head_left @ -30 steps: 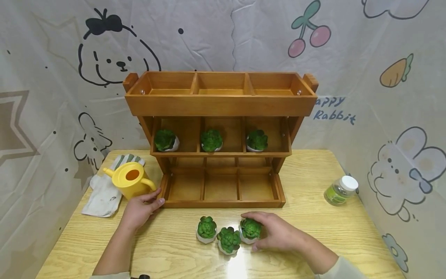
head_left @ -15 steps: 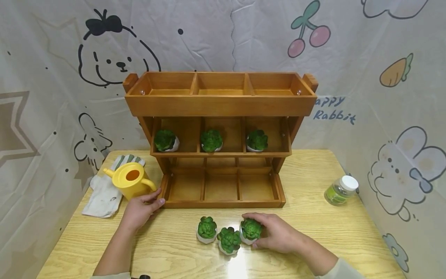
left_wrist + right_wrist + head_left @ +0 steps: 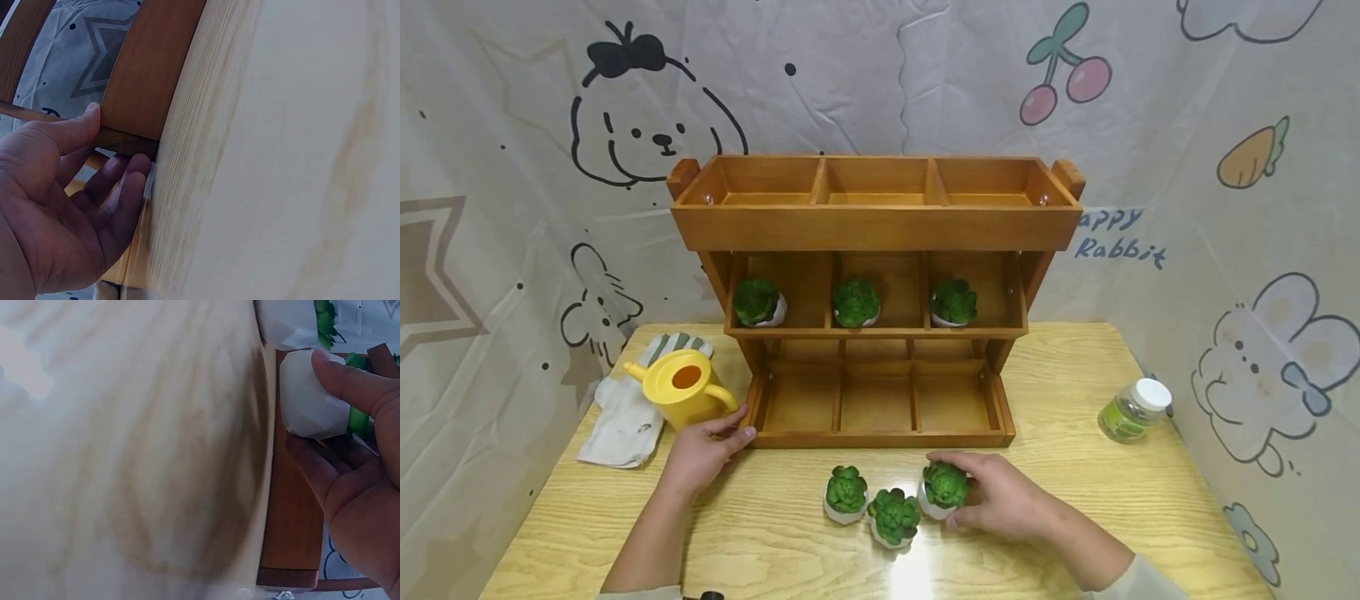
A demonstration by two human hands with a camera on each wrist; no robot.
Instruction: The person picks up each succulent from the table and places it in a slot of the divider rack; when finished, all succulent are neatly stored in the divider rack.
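Note:
My right hand (image 3: 1011, 500) grips a small artificial succulent (image 3: 945, 485) in a white faceted pot, thumb on one side and fingers on the other. In the right wrist view its pot (image 3: 312, 394) is raised slightly off the table. Two more potted succulents, one on the left (image 3: 846, 493) and one in the middle (image 3: 894, 517), stand on the table to its left. At the front left corner of the three-tier wooden shelf (image 3: 880, 439), my left hand (image 3: 696, 454) holds the bottom tier's end, with thumb and curled fingers around the corner (image 3: 128, 140).
Several compartments divide each tier; three succulents, including a central one (image 3: 856, 302), sit in the middle tier. A yellow watering can (image 3: 681, 392) stands by a striped glove (image 3: 625, 421) on the left. A white-lidded jar (image 3: 1133, 410) stands at right.
My right hand has lifted the right-hand succulent slightly and moved it a little to the right and away from me. The left hand stays at the shelf corner.

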